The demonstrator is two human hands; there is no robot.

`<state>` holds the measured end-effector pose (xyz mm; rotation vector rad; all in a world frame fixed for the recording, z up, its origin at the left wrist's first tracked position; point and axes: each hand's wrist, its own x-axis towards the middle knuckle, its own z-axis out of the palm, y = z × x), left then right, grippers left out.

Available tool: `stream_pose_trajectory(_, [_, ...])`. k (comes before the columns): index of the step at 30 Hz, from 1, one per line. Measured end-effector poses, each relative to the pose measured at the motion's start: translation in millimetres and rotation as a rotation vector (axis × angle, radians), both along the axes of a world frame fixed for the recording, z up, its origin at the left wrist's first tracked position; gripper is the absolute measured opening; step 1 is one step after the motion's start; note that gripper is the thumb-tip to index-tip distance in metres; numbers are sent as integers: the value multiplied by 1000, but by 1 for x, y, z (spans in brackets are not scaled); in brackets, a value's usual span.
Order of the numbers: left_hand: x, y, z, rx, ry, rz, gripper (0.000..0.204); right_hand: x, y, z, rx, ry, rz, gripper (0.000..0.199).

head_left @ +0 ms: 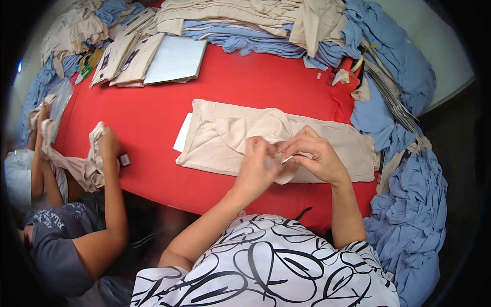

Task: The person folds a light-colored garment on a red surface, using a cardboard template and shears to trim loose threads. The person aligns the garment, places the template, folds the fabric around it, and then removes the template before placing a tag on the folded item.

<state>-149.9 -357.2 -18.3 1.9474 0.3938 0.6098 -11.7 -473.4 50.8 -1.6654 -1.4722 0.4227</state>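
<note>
A beige garment (pixel 209 146), folded into a long flat shape, lies crosswise in front of me on a red-covered table. The corner of a white card (pixel 181 134) sticks out from under its left end. Both hands meet over the raised, rumpled cloth at its middle. My left hand (pixel 257 166) is closed at this cloth, its fingers curled and slightly blurred. My right hand (pixel 319 157) pinches a small white strip (pixel 287 159) between thumb and fingers, close against the left fingertips. What kind of thing the strip is, I cannot make out.
Folded beige garments (pixel 230 15) are stacked over blue ones at the back. Packed garments (pixel 135 59) and a pale folder-like sheet (pixel 176 59) lie back left. Blue cloth heaps (pixel 409 204) line the right edge. At left, a co-worker's hand (pixel 108 142) holds beige cloth near a small dark box (pixel 124 159).
</note>
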Motion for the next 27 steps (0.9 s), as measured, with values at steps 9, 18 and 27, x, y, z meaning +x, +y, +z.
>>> stream_pose_trajectory(9, [-39, 62, -37, 202, 219, -87, 48, 10, -5, -46, -155, -69, -160, 5])
stream_pose_trajectory(18, [-14, 70, -57, 314, 120, -66, 18, 36, 19, -69, 339, 1150, -439, 7])
stream_pose_trajectory(27, [0, 111, 2, -226, 312, -150, 27, 24, 34, -67, 360, 415, -578, 9])
